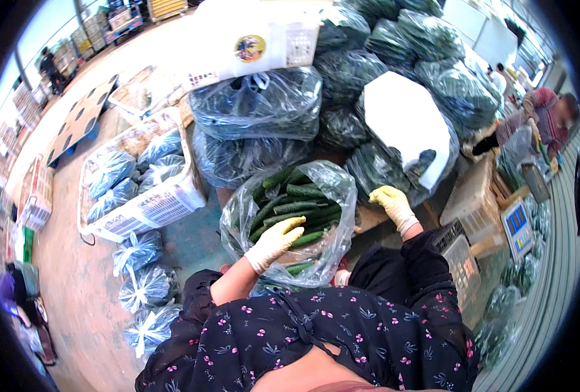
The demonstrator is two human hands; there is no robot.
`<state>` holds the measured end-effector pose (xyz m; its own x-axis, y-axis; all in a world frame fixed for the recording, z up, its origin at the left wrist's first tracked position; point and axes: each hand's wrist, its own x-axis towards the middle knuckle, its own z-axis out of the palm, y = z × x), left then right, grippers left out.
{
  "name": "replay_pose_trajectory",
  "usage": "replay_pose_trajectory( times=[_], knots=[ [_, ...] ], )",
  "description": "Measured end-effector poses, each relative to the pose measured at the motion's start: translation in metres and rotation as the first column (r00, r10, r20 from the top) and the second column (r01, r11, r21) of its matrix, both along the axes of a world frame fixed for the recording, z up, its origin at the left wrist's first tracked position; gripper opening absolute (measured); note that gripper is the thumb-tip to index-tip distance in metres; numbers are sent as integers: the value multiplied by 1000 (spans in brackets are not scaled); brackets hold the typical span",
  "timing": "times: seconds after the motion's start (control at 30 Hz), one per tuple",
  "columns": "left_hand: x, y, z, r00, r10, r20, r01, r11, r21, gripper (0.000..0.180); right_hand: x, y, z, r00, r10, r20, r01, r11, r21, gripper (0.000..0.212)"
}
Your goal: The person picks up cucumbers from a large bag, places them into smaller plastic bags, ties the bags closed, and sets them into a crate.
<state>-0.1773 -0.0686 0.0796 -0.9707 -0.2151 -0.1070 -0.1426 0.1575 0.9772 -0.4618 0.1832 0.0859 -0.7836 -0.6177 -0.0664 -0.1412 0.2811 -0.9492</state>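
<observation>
In front of me a clear plastic bag [340,196] stands with its mouth wide, loaded with dark green cucumbers [294,208]. My left hand [275,243], in a pale glove with yellowed fingers, rests over the cucumbers at the bag's near left side; its fingers stretch to the right and hold nothing visible. Just outside the bag's right rim hovers my right hand [392,204], gloved the same way. Its fingers are loosely bent, pointing left, and nothing shows in them. Some cucumbers lie deeper, partly hidden by the left hand and the plastic.
A white crate [143,219] with blue-tinted bags stands left, above several tied bags [147,287]. Filled bags [257,104] are stacked beyond, under another white crate [254,49]. A white sheet [404,124] covers bags at right. A digital scale [517,228] and a co-worker [548,121] are farther right.
</observation>
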Motion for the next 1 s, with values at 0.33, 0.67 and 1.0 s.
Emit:
replay_pose_trajectory(
  times=[0.33,0.67,1.0],
  knots=[
    [-48,-40,-49,990,144,-10,-144,986,-83,43,-14,-240,171,547,307,-778,-293,942,165,23],
    [-53,-53,-50,999,21,-48,-24,997,-70,46,-82,-489,301,154,205,-967,206,950,234,32],
    [-31,-73,-45,998,28,-49,-31,997,-69,46,-113,-546,288,257,299,-919,308,876,371,32]
  ],
)
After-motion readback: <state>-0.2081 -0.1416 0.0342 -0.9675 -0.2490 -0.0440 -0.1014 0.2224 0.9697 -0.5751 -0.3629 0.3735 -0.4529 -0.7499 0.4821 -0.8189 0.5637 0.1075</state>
